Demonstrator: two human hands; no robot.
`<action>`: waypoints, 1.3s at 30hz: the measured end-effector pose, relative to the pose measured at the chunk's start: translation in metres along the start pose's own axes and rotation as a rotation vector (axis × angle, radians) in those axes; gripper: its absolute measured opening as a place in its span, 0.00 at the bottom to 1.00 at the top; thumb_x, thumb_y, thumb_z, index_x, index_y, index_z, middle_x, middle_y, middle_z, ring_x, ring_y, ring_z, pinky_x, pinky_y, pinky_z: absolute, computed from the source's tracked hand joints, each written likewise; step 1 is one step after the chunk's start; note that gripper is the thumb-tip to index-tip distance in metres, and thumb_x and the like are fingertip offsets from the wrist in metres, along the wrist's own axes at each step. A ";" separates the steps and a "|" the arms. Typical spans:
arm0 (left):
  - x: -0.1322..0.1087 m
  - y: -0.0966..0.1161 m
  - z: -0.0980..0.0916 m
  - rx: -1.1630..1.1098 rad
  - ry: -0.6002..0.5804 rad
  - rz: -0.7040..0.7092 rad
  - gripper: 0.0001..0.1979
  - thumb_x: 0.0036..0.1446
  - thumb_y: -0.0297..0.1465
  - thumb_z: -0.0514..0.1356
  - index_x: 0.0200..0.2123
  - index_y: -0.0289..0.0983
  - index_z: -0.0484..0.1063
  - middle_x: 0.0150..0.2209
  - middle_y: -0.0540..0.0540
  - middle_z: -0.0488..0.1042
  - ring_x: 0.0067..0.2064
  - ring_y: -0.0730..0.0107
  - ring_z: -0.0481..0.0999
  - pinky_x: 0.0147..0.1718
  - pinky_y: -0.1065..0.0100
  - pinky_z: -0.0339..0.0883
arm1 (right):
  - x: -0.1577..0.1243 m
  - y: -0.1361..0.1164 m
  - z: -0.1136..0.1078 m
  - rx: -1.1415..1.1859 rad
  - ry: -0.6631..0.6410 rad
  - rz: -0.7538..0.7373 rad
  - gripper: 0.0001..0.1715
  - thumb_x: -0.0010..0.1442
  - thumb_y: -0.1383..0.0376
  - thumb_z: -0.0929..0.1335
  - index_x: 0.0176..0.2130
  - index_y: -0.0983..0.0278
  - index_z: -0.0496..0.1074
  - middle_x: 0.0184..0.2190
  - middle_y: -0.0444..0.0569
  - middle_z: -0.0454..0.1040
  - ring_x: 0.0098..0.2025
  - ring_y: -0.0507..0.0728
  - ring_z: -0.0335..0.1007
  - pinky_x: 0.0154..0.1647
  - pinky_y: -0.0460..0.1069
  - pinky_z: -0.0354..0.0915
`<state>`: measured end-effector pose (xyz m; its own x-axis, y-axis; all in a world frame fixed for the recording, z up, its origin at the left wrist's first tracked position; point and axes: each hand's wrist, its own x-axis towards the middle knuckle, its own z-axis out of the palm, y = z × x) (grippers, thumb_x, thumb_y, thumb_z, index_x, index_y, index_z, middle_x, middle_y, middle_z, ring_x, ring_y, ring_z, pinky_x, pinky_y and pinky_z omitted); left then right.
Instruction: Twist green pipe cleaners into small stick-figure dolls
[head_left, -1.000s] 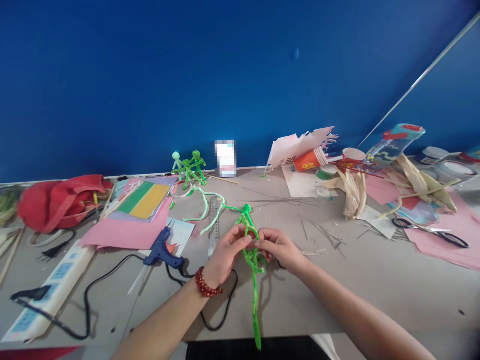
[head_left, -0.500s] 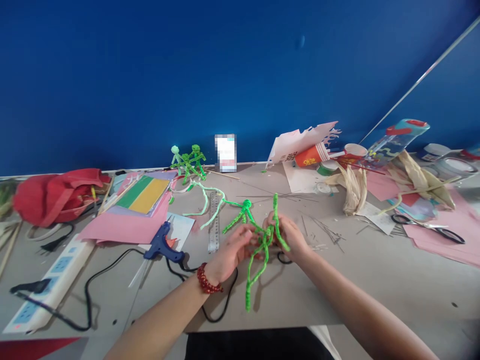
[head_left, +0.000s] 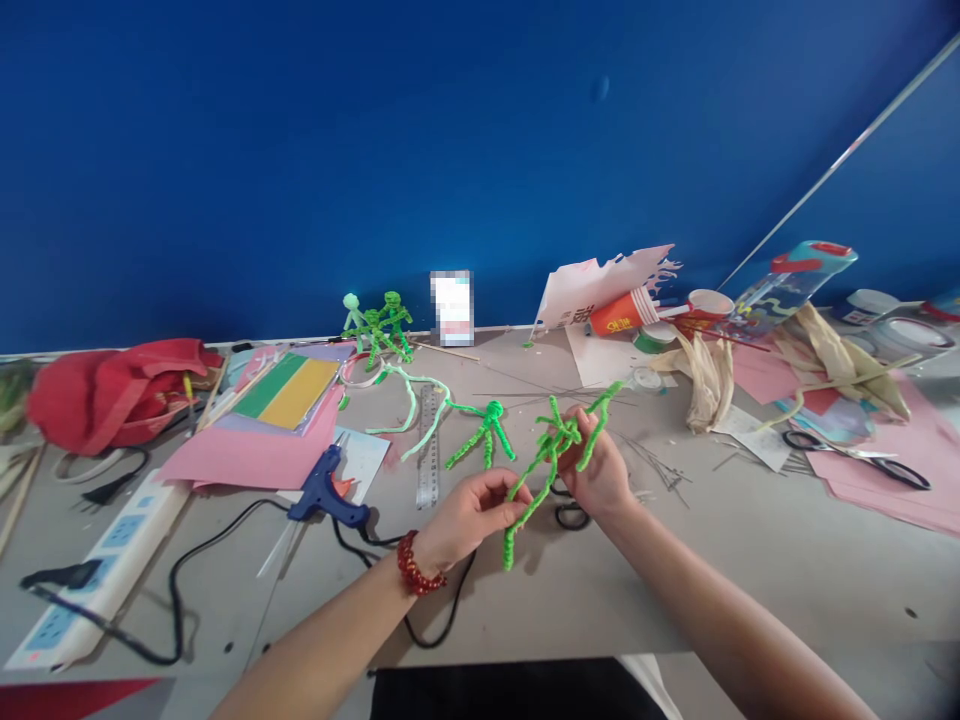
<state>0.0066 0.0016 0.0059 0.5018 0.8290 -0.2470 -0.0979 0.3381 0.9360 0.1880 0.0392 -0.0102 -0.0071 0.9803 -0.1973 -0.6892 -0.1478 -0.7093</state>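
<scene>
Between my hands is a green pipe-cleaner figure (head_left: pixel 553 446) with several twisted limbs. My left hand (head_left: pixel 480 515), with a red bead bracelet at the wrist, pinches one of its lower limbs between thumb and fingers. The upper part of the figure is held in my right hand (head_left: pixel 596 465), its fingers partly hidden behind the green strands. Just left of it, another green figure (head_left: pixel 491 425) lies on the table, next to a clear ruler (head_left: pixel 428 450). Several finished-looking green figures (head_left: pixel 382 325) stand at the back by the wall.
A blue glue gun (head_left: pixel 326 492) with a black cable lies left of my hands, near pink paper (head_left: pixel 247 455) and a power strip (head_left: pixel 97 560). Scissors (head_left: pixel 855 455), thin wires (head_left: pixel 652 465), paper cups (head_left: pixel 624 312) and a bottle (head_left: pixel 795 285) are on the right.
The held figure has swung up and to the right, away from the figure on the table. My left hand has come down slightly and now pinches its lower limb.
</scene>
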 end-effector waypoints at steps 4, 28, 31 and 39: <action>0.000 0.000 0.001 0.073 0.047 0.038 0.12 0.50 0.38 0.66 0.31 0.35 0.72 0.26 0.51 0.67 0.29 0.75 0.64 0.29 0.72 0.59 | 0.000 0.002 0.000 0.057 0.021 -0.029 0.18 0.50 0.54 0.75 0.31 0.60 0.65 0.23 0.39 0.72 0.22 0.50 0.69 0.21 0.43 0.66; 0.000 -0.006 -0.001 -0.219 -0.051 -0.044 0.11 0.59 0.39 0.59 0.33 0.35 0.69 0.30 0.47 0.73 0.24 0.74 0.71 0.24 0.70 0.64 | 0.008 -0.007 -0.004 0.181 0.108 0.003 0.15 0.49 0.58 0.75 0.30 0.60 0.67 0.23 0.37 0.74 0.21 0.49 0.70 0.19 0.42 0.66; 0.000 -0.003 0.000 -0.255 -0.033 -0.064 0.15 0.60 0.41 0.57 0.32 0.33 0.71 0.28 0.44 0.74 0.24 0.72 0.70 0.24 0.70 0.65 | 0.011 -0.006 -0.007 0.195 0.116 -0.018 0.15 0.49 0.58 0.75 0.28 0.60 0.67 0.22 0.37 0.73 0.21 0.48 0.68 0.19 0.42 0.66; 0.002 -0.008 -0.003 -0.228 0.099 0.066 0.15 0.60 0.42 0.57 0.35 0.35 0.73 0.28 0.46 0.73 0.28 0.70 0.71 0.30 0.68 0.66 | 0.004 0.000 -0.005 -0.075 0.036 -0.113 0.19 0.53 0.52 0.72 0.27 0.62 0.66 0.18 0.38 0.67 0.19 0.48 0.63 0.19 0.42 0.62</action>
<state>0.0057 0.0023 -0.0033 0.4022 0.8886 -0.2207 -0.3246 0.3638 0.8731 0.1915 0.0424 -0.0137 0.0944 0.9862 -0.1362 -0.6280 -0.0472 -0.7768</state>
